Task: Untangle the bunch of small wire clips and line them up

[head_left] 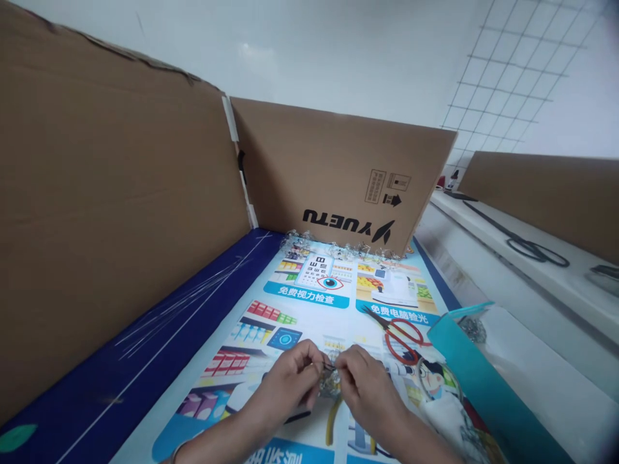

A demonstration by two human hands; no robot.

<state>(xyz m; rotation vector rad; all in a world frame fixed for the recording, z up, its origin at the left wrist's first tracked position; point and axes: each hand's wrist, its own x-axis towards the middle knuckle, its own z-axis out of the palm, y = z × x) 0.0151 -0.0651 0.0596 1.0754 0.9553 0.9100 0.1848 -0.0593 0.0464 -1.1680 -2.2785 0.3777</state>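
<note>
Near the bottom centre, my left hand [297, 377] and my right hand [365, 386] face each other, fingers pinched. Between them is a small clear, glittery wire piece [330, 381]. The fingertips of both hands close on its thin wires, at its upper part. Scissors with red handles [399, 335] lie on the printed sheet beyond my right hand, blades toward the upper left. A yellow-handled tool [332, 422] lies partly hidden beneath the hands.
Cardboard panels [338, 167] stand at the back and left. Clear wire pieces [358, 250] line the back edge. A teal-edged box [493, 380] stands at right, beside a roll of wire [438, 380]. Black scissors [536, 251] lie on a white ledge [488, 238].
</note>
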